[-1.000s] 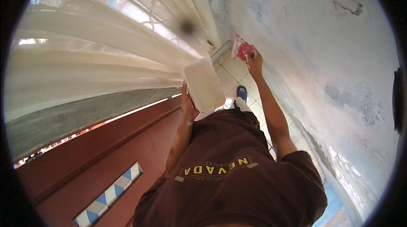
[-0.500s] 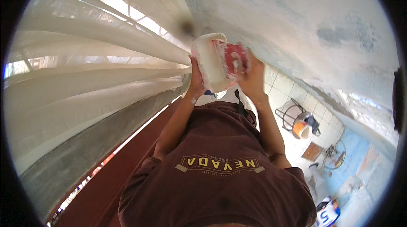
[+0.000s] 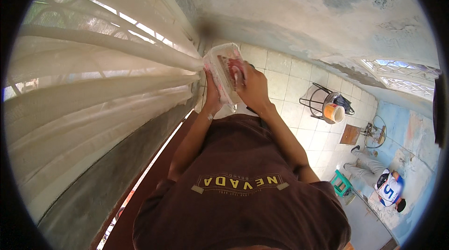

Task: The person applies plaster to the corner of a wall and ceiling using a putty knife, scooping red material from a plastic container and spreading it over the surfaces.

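My left hand (image 3: pixel 213 95) holds a whitish, smeared rectangular plastic tub (image 3: pixel 211 65) by its side, in front of my chest. In my right hand (image 3: pixel 255 89) is a flat red scraper (image 3: pixel 232 68) smeared with white, its blade inside the tub. My fingers are closed around the scraper's near end and cover part of it. What lies at the bottom of the tub I cannot make out.
Pale curtains (image 3: pixel 107 86) hang close on my left. A patchy plastered wall (image 3: pixel 290 11) rises ahead. On the tiled floor (image 3: pixel 280 82) to the right are a dark metal stool (image 3: pixel 319 103), an orange-and-white bucket (image 3: pixel 333 113) and a green stool (image 3: pixel 340 183). A person (image 3: pixel 386 187) is farther right.
The scraper has gone down into the tub, and the tub has turned more upright. Both hands have drawn closer together. My view has shifted, bringing the person at right fully into sight.
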### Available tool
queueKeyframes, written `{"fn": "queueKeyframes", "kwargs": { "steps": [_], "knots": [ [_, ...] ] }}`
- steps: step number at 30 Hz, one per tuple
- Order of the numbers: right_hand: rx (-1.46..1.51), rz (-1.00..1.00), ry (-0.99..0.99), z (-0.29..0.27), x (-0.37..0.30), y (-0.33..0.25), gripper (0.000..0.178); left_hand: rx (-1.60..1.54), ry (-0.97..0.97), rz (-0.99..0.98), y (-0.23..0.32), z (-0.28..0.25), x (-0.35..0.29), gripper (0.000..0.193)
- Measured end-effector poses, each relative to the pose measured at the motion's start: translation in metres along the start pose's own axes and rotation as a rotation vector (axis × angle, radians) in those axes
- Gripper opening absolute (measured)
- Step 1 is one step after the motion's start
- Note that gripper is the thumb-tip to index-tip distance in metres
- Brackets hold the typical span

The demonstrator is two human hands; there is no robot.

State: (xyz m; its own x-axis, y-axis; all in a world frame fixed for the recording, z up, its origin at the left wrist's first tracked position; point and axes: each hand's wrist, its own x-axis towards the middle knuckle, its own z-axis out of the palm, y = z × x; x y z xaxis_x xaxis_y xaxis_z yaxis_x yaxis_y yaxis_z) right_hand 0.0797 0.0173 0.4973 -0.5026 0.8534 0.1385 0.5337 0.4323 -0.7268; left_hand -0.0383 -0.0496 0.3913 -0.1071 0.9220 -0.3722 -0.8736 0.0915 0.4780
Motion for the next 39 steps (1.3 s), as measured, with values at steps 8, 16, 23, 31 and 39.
{"fn": "queueKeyframes", "kwargs": {
  "steps": [8, 16, 23, 31, 39],
  "knots": [
    [-0.073, 0.094, -0.007, -0.001, -0.042, 0.037, 0.015, 0.047, -0.037, -0.172, -0.027, 0.008, -0.004, 0.08],
    [0.029, 0.081, 0.211, -0.026, -0.05, 0.057, 0.016, 0.101, -0.014, -0.161, -0.055, 0.013, 0.003, 0.076],
    [0.047, 0.077, 0.156, -0.075, -0.052, 0.096, 0.017, 0.048, -0.088, -0.103, -0.089, 0.047, 0.02, 0.079],
    [1.229, 0.597, 0.311, -0.152, -0.059, 0.171, 0.028, -0.107, 0.001, -0.024, -0.145, 0.083, 0.042, 0.077],
    [1.524, 0.797, 0.052, -0.169, -0.097, 0.263, 0.026, -0.157, 0.114, 0.074, -0.198, 0.049, 0.022, 0.075]
  ]
}}
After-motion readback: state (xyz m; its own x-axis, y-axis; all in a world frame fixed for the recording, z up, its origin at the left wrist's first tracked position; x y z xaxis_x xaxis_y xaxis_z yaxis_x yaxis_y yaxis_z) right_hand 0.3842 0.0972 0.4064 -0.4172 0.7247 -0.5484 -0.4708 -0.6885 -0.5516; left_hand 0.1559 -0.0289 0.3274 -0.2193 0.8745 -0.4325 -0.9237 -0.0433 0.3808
